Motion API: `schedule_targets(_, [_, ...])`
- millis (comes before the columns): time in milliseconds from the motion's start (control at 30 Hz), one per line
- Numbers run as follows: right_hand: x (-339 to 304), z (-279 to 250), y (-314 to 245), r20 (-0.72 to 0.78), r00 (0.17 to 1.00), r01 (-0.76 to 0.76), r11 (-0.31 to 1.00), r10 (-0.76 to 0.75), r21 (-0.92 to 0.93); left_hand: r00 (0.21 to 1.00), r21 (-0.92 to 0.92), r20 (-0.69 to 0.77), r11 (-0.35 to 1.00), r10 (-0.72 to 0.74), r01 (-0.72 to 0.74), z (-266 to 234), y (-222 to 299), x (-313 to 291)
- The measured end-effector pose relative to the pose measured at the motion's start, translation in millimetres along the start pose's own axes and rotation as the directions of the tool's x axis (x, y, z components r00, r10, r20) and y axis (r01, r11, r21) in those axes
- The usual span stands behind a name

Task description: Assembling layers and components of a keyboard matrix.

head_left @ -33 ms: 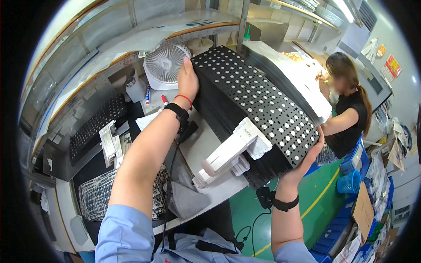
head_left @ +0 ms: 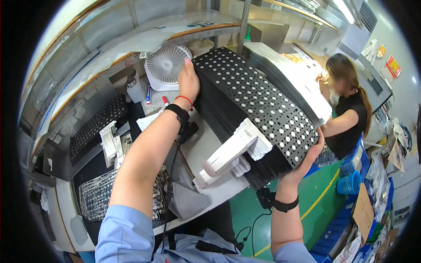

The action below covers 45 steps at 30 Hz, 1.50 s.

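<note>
A thick stack of black perforated sheets [head_left: 263, 96], its top dotted with round white spots, lies between my hands, tilted down to the right. My left hand [head_left: 188, 81] grips its far left end, thumb up along the edge; the other fingers are hidden behind it. At the near right corner my right hand [head_left: 307, 158] clasps the opposite end, fingers curled against the side. A bundle of stacked white strips [head_left: 230, 151] sticks out from the near side of the black stack; how it is fixed there cannot be seen.
A white fan [head_left: 166, 65] stands behind my left hand. Left on the bench are another dotted black stack [head_left: 98, 127] and part-filled frames [head_left: 96, 197]. A second black stack with a white top [head_left: 285, 74] is beyond mine. A co-worker [head_left: 346, 101] sits at right; a blue basket [head_left: 349, 182] is below.
</note>
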State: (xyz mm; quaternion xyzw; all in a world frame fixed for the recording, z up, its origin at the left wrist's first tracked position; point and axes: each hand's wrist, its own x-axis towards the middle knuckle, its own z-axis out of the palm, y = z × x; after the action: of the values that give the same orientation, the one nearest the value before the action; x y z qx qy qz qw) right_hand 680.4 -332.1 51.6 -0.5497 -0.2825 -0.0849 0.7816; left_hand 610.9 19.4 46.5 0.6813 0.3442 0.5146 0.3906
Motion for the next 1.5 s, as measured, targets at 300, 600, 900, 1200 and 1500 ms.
schedule_targets(300, [5.8, 2.5, -4.6, -0.022, 0.99, -0.127, 0.955, 0.138, 0.268, 0.998, -0.333, 0.04, 0.941, -0.051, 0.061, -6.5, 23.8, 7.9])
schedule_targets(600, [1.6, 12.0, -14.3, -0.022, 0.995, -0.093, 0.991, 0.095, 0.094, 0.998, -0.241, -0.009, 0.968, -0.068, 0.064, 5.0, 24.7, 8.4])
schedule_targets(900, [-22.5, -11.0, 30.1, 0.016, 0.977, -0.205, 0.916, 0.212, 0.345, 0.999, -0.131, -0.038, 0.991, -0.012, 0.007, 2.4, -4.3, -0.3])
schedule_targets(1200, [-22.6, -11.2, 39.1, 0.024, 0.976, -0.212, 0.915, 0.217, 0.342, 0.995, 0.063, -0.071, 0.995, -0.076, 0.08, -5.9, 12.8, -8.0])
schedule_targets(1500, [-56.0, -17.8, -12.1, -0.314, 0.919, 0.194, 0.967, -0.238, -0.164, 0.854, -0.134, 0.441, 0.921, -0.276, 0.367, -95.2, 81.4, -56.3])
